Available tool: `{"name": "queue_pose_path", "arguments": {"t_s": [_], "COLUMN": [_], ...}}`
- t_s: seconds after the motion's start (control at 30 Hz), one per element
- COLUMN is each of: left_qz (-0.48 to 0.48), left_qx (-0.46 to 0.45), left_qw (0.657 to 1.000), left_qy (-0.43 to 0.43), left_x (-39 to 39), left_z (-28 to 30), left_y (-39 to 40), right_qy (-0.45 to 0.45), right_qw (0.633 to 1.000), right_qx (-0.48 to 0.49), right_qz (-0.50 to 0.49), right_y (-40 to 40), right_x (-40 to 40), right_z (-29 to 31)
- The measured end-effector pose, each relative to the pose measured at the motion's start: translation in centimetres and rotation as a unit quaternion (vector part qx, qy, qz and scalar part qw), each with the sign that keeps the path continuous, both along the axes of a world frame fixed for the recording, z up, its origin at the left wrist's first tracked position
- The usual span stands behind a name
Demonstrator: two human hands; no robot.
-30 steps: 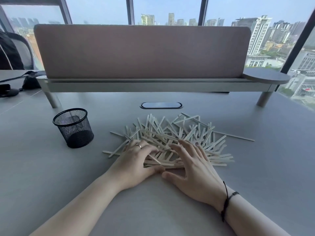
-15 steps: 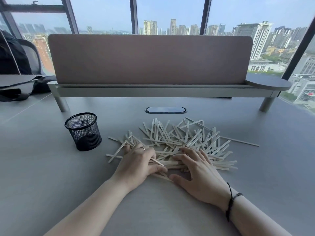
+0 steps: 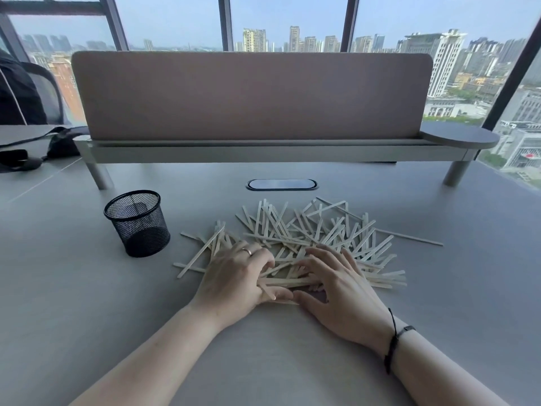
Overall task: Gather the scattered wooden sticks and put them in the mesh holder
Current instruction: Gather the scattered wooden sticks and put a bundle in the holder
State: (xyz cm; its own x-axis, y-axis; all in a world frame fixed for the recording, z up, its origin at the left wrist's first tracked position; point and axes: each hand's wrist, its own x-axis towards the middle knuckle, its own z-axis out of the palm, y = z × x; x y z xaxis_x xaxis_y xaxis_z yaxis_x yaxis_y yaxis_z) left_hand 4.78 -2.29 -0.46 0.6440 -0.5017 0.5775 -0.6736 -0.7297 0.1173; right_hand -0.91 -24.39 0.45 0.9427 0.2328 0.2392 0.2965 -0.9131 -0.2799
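A loose pile of pale wooden sticks [image 3: 310, 235] lies scattered on the grey desk [image 3: 87, 303] in front of me. My left hand [image 3: 234, 279], with a ring, curls its fingers over the near left part of the pile and grips several sticks against its thumb. Beside it my right hand [image 3: 339, 288] lies on the near middle of the pile, fingers bent and pulling sticks toward the left hand. The black mesh holder [image 3: 137, 222] stands upright and empty to the left of the pile, apart from both hands.
A raised shelf with a beige divider panel [image 3: 251, 98] crosses the back of the desk. A dark oval cable port [image 3: 281, 184] sits just behind the pile. A dark bag and strap [image 3: 38, 148] lie at the far left.
Both hands have closed in on the near sticks, bunching them between the thumbs. The camera has shifted slightly; the holder has not moved.
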Motion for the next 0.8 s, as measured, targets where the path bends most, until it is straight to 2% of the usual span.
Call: {"name": "queue_pose_path", "arguments": {"t_s": [0.13, 0.27, 0.33, 0.5, 0.8], "left_qz": [0.029, 0.067, 0.066, 0.033, -0.003], "left_qx": [0.041, 0.111, 0.1, 0.032, -0.018], "left_qw": [0.999, 0.982, 0.977, 0.98, 0.98], "left_qy": [0.019, 0.139, 0.175, 0.195, 0.2], "left_x": [-0.1, 0.3, 0.7, 0.9, 1.4], "left_z": [0.5, 0.7, 0.4, 0.3, 0.0], "left_y": [0.1, 0.9, 1.0, 0.7, 0.3], "right_qy": [0.005, 0.002, -0.015, -0.062, -0.07], "right_qw": [1.0, 0.999, 0.999, 0.997, 0.995], "right_qx": [-0.016, -0.03, -0.031, -0.03, -0.041], "right_qz": [0.004, 0.022, 0.027, 0.033, 0.06], "right_y": [-0.2, 0.3, 0.6, 0.8, 1.1], "right_x": [0.4, 0.9, 1.3, 2.8, 4.6], "right_z": [0.2, 0.1, 0.0, -0.5, -0.3]}}
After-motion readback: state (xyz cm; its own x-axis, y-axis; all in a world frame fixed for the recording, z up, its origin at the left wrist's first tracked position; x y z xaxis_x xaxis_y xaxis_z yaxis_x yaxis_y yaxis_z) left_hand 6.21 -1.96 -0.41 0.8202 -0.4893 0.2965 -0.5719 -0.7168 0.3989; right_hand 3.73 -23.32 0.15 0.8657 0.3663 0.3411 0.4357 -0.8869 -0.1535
